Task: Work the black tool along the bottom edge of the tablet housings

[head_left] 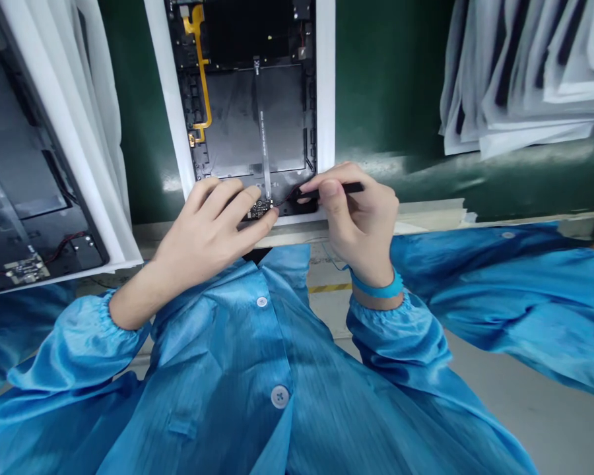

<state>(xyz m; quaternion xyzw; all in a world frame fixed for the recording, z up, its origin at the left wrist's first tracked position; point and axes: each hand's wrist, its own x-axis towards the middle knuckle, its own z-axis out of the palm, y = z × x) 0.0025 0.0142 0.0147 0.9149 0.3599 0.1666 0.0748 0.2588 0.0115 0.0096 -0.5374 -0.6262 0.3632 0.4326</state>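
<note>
An opened device casing (282, 125) with black and grey inner parts lies on white foam sheeting at the table's front edge. A yellow flex cable (202, 79) runs down its left side, and a thin grey ribbon cable down its middle. My left hand (215, 221) rests over the casing's lower left, fingers spread, fingertips touching around a small circuit board (260, 209). My right hand (359, 214) is closed on a slim black tool (345, 189), its tip at the dark wires near the lower right corner. Part of the board is hidden under my left fingers.
Another opened casing (10, 152) lies on white sheets at the far left. Several white sheets (519, 79) with dark pieces between them overlap at the right of the green table (386, 79). Blue-clothed people (525, 284) are close on both sides.
</note>
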